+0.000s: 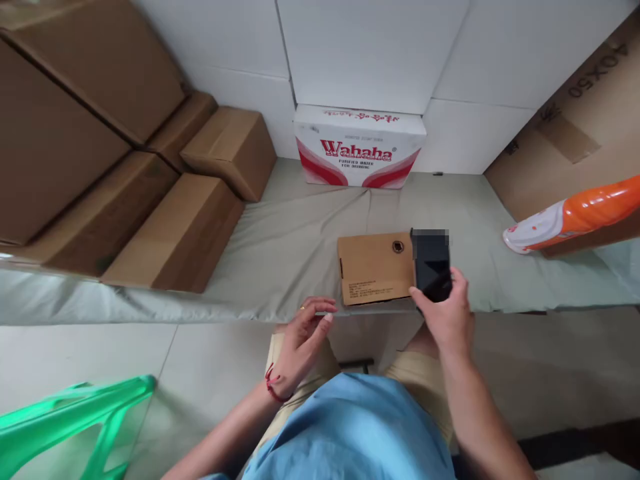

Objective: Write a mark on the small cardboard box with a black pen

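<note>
Right grip (449,319) holds the black device (432,263) by its sides, left grip (301,337) released, loosely curled.

The right hand (449,313) holds a black smartphone (431,267) beside a flat brown cardboard box (375,267) on the cloth-covered bench (285,233). The left hand (305,333) hovers near the box. A Wahaha water carton (357,150) stands behind.

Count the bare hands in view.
2: the left hand near the lower-left corner of the flat brown cardboard box, the right hand gripping the black rectangular device at the box's right edge.
</note>
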`<action>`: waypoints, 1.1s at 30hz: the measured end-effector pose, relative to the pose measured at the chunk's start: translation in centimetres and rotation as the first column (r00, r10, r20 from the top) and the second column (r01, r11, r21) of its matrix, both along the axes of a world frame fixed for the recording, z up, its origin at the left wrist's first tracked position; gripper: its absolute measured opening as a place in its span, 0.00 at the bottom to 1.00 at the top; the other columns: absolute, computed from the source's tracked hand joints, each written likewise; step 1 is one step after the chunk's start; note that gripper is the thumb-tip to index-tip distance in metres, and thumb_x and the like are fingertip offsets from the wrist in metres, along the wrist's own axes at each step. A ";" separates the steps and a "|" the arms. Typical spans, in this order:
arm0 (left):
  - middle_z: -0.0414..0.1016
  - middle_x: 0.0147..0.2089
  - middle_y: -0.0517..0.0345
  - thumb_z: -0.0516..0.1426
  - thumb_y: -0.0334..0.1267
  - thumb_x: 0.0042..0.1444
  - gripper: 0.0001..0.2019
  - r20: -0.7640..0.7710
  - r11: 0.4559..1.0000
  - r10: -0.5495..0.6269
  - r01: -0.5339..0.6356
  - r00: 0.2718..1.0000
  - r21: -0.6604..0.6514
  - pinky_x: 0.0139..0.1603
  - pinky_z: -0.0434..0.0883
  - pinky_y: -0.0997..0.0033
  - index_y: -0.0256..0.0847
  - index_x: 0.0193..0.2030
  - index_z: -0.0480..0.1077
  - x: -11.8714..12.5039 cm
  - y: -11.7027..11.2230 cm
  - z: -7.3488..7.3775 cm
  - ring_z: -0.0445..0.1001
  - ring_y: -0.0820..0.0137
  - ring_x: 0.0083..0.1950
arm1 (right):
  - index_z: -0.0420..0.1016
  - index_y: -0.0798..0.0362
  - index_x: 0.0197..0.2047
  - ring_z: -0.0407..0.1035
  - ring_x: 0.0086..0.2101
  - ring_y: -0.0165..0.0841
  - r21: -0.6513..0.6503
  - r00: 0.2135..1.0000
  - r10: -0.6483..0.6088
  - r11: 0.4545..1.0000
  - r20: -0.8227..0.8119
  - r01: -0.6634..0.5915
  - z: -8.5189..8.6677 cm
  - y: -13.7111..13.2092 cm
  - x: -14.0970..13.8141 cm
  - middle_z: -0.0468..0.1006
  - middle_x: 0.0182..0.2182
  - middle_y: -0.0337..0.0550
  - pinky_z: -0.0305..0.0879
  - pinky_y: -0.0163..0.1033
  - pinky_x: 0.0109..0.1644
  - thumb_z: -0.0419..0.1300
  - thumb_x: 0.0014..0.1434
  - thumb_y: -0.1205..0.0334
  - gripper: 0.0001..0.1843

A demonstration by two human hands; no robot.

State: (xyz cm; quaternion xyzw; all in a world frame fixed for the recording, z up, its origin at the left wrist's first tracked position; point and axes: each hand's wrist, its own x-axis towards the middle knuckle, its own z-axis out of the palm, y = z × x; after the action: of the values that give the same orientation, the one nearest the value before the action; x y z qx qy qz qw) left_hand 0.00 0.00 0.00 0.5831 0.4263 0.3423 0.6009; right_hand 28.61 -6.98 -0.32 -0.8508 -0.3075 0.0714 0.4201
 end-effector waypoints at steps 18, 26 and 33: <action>0.78 0.52 0.47 0.62 0.51 0.66 0.13 -0.185 0.999 0.035 -0.028 0.982 0.040 0.51 0.76 0.63 0.43 0.40 0.78 0.7 1.7 -2.2 0.77 0.58 0.54 | 0.64 0.50 0.68 0.78 0.46 0.46 -0.030 0.996 -0.066 0.997 -0.059 0.064 -1.0 -4.4 9.6 0.81 0.50 0.51 0.75 0.51 0.52 0.76 0.41 0.38 0.56; 0.75 0.55 0.46 0.62 0.52 0.65 0.14 -0.178 1.000 0.018 -0.015 0.984 0.017 0.49 0.78 0.64 0.43 0.43 0.78 1.7 1.4 -1.4 0.77 0.58 0.56 | 0.65 0.50 0.70 0.74 0.56 0.52 0.036 0.988 0.120 0.993 -0.101 -0.117 1.4 0.3 -3.6 0.77 0.58 0.56 0.71 0.60 0.63 0.74 0.47 0.44 0.51; 0.76 0.55 0.47 0.61 0.50 0.66 0.13 -0.198 0.999 0.035 -0.029 0.980 0.032 0.51 0.78 0.63 0.43 0.41 0.78 0.6 0.9 -1.9 0.77 0.58 0.57 | 0.63 0.54 0.71 0.71 0.58 0.58 -0.002 0.993 0.101 0.995 -0.061 -0.101 1.2 1.1 -5.2 0.74 0.60 0.62 0.71 0.63 0.61 0.71 0.49 0.44 0.51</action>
State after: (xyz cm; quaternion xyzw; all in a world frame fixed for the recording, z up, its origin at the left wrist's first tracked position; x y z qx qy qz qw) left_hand 0.64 0.94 -1.92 0.6161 0.4885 0.2980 0.5413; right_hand 23.45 -5.88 0.92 -0.8326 -0.3370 0.1194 0.4229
